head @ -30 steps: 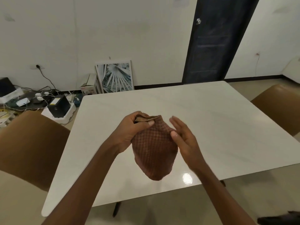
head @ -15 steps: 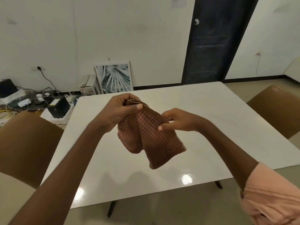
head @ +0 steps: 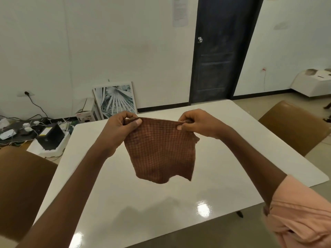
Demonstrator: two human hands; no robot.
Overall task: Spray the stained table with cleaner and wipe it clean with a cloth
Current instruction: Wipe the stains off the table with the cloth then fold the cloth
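Now, from the head camera, both arms reach out over the white counter (head: pixel 125 197), and the two hands hold a brown checked cloth (head: pixel 159 149) up in the air between them. The left hand (head: pixel 119 130) pinches the cloth's upper left corner, thumb pressed on the near face and the other fingers (head: pixel 129 115) curled over the top edge behind it. The right hand (head: pixel 197 125) pinches the upper right corner in the same way, thumb tip on the near side and the rest of the fingers folded around the bunched edge. Between the two grips the top edge runs nearly straight and taut. The cloth hangs down flat and spread from that edge, its lower hem wavy and clear of the counter, with its shadow falling on the glossy surface nearer the camera. A pink sleeve (head: pixel 300 215) covers the right upper arm at the lower right corner of the view; the left forearm is bare.

A brown chair (head: pixel 23 187) stands at the counter's left side and another brown chair (head: pixel 293 126) at its right side. Beyond the far edge, a framed picture of palm leaves (head: pixel 115 100) leans against the white wall, just beside a small cardboard box (head: pixel 87 113). To the left of these, on the floor, lie tangled cables, white plugs and a black box (head: pixel 51 136) seated in white foam. A dark door (head: pixel 220 51) with a round knob stands in the wall right of the picture.
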